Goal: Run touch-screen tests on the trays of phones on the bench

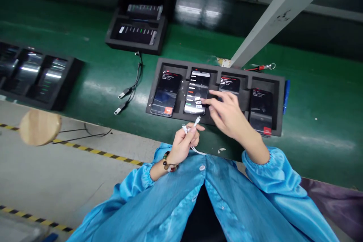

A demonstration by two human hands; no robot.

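Note:
A black foam tray (178,114) on the green table holds several phones in separate compartments. My left hand (185,141), with a bead bracelet at the wrist, pinches white cables (196,121) just below the tray's front edge, their plug ends pointing up. Over the second phone from the left (195,92), my right hand (224,111) has its fingers apart and holds nothing; a fingertip is at the lit screen, beside small white labels. The leftmost phone (166,94) shows a red patch at its lower corner, as does the rightmost phone (260,111). My right hand partly hides the third phone (229,84).
Black cables with USB plugs (132,90) lie left of the tray. More black trays with devices stand at the back (134,47) and far left (66,87). A grey post (266,22) rises behind the tray. A round wooden stool (40,127) is at lower left.

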